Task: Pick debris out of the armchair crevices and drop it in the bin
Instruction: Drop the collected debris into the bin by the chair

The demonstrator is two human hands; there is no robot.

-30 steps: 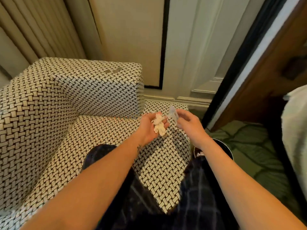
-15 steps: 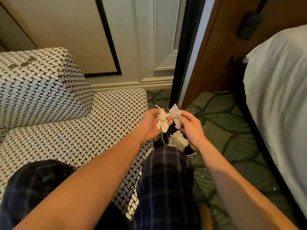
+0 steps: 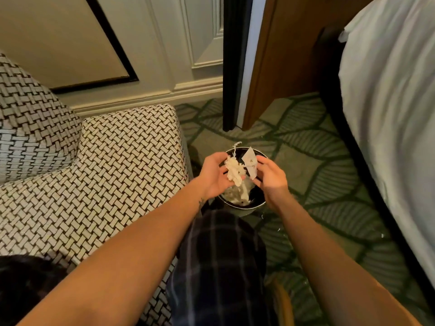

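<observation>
Both above the bin [image 3: 244, 205], left hand [image 3: 213, 178] holds wad [image 3: 233, 173], right hand [image 3: 271, 178] paper [image 3: 251, 161].

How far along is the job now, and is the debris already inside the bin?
Done: pale scraps already lie in the bin. In hand: the left hand holds a crumpled wad and the right hand pinches a paper slip, both above the bin. Left: dropping both pieces. Too little of the armchair crevices shows to tell whether more debris remains.
</observation>
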